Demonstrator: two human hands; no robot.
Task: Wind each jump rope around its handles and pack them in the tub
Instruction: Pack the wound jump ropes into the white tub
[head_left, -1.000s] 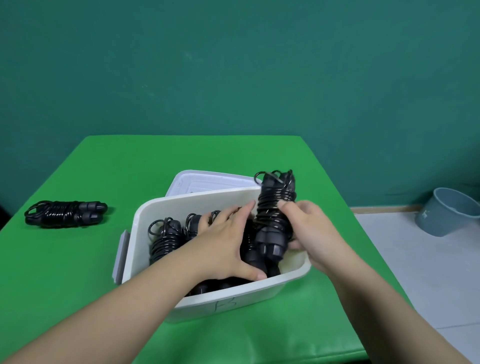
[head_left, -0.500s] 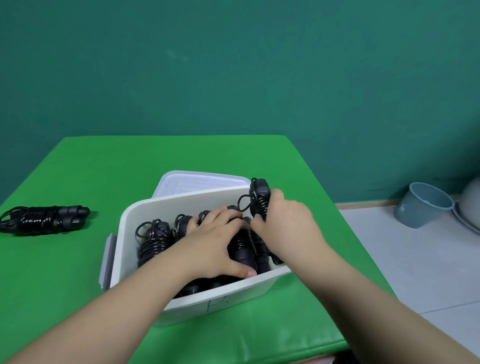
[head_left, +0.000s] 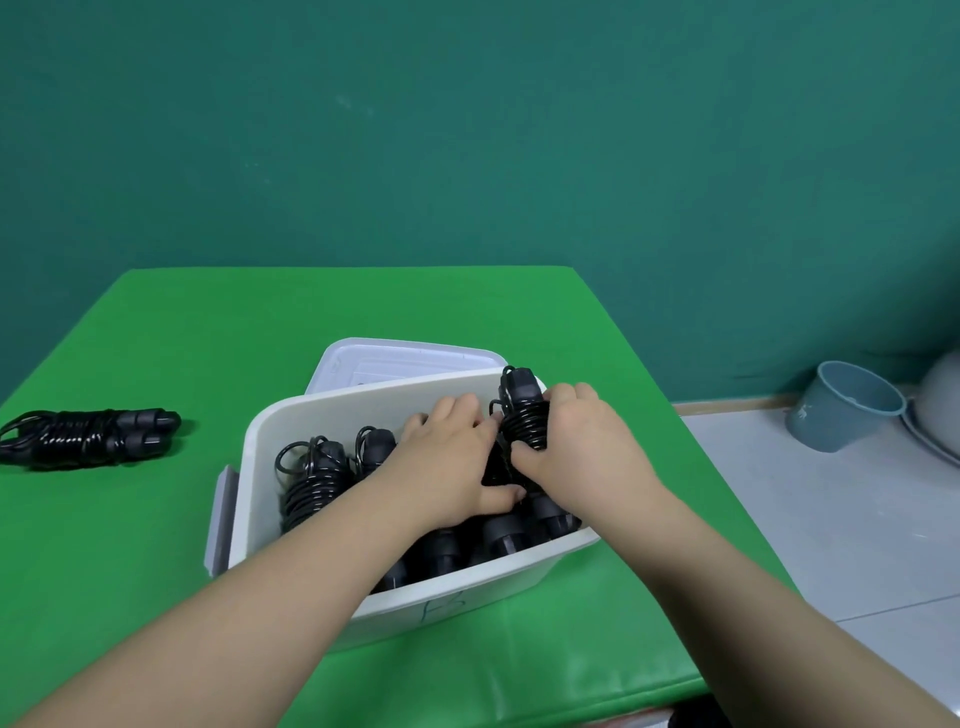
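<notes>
White tub (head_left: 322, 415) on green table (head_left: 218, 332), packed with wound black ropes (head_left: 311, 483). Right hand (head_left: 576, 447) grips a wound rope (head_left: 522, 415) at tub's right end. Left hand (head_left: 447, 462) presses flat on packed ropes. Another bundle (head_left: 88, 436) lies far left. Lid (head_left: 395, 361) behind tub.

Both forearms reach forward; left hand (head_left: 451, 464) palm-down, fingers spread; right hand (head_left: 576, 447) fingers curled, gripping.

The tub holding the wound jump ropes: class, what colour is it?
White, the tub shows best in the head view, its only view.
</notes>
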